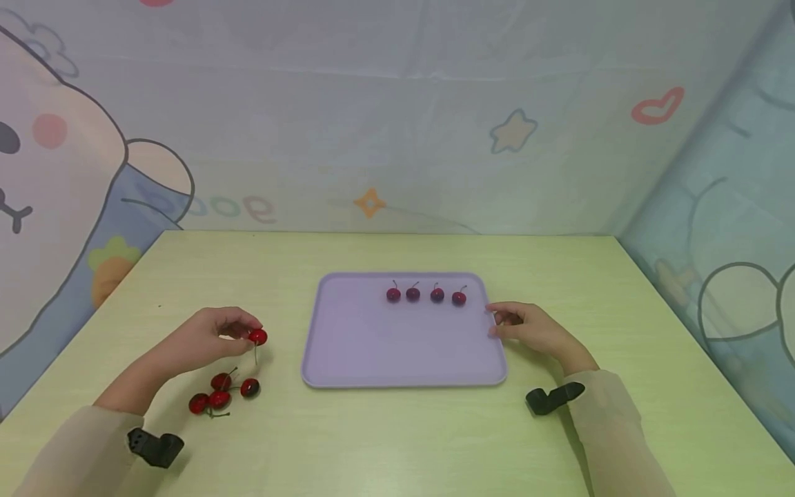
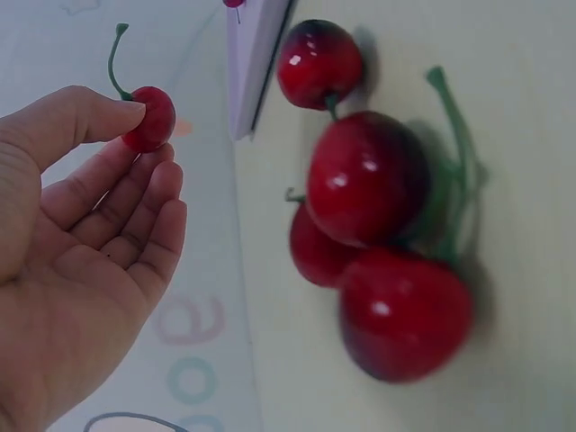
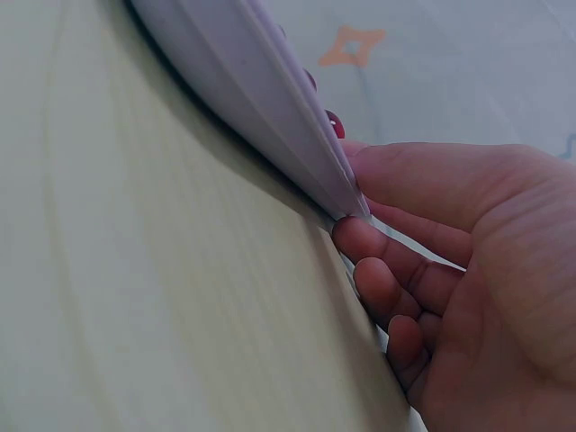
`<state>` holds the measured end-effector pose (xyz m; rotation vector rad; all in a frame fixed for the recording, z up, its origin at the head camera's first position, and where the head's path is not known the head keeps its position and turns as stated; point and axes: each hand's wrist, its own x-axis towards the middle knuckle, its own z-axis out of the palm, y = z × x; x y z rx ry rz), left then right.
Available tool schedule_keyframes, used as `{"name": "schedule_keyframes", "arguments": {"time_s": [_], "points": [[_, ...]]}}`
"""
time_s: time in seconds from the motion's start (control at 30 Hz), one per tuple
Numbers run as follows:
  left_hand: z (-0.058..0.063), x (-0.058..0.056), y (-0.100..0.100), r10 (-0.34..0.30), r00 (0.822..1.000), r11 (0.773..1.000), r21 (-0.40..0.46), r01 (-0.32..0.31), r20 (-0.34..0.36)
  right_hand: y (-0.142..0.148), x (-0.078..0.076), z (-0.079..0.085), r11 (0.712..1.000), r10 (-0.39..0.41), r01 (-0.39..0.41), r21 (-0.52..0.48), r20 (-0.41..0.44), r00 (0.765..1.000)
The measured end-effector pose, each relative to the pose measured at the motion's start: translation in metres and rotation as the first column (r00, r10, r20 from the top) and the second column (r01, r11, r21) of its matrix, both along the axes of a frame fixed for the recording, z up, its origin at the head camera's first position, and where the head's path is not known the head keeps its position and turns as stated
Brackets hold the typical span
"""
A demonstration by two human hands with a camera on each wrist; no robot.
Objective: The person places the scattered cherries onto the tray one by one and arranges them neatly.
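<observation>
My left hand (image 1: 214, 338) pinches a red cherry (image 2: 153, 119) between thumb and fingertips, above the table left of the tray. Its green stem points up in the left wrist view. Just below that hand, several more cherries (image 1: 219, 399) with stems lie in a loose cluster on the table. A light purple tray (image 1: 404, 352) lies at the middle, with several dark red cherries (image 1: 413, 294) in a row along its far side, toward the right. My right hand (image 1: 534, 331) grips the tray's right rim, thumb over the edge and fingers curled at its side.
The pale yellow-green table (image 1: 385, 442) ends at a printed cloth backdrop (image 1: 373, 124) behind and at the sides. Each wrist bears a small black camera mount, one on the left (image 1: 155, 447) and one on the right (image 1: 555, 398).
</observation>
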<state>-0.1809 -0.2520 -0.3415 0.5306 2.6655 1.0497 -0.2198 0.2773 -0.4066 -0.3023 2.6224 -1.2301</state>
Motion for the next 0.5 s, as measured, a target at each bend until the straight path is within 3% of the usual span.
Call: {"name": "schedule_keyframes", "arguments": {"time_s": [0.5], "points": [[0.021,-0.014,0.035,-0.077,0.995,0.996,0.033,0.079,-0.066,0.000,0.000,0.001,1.000,0.011,-0.011,-0.003,-0.010,1.000]]}}
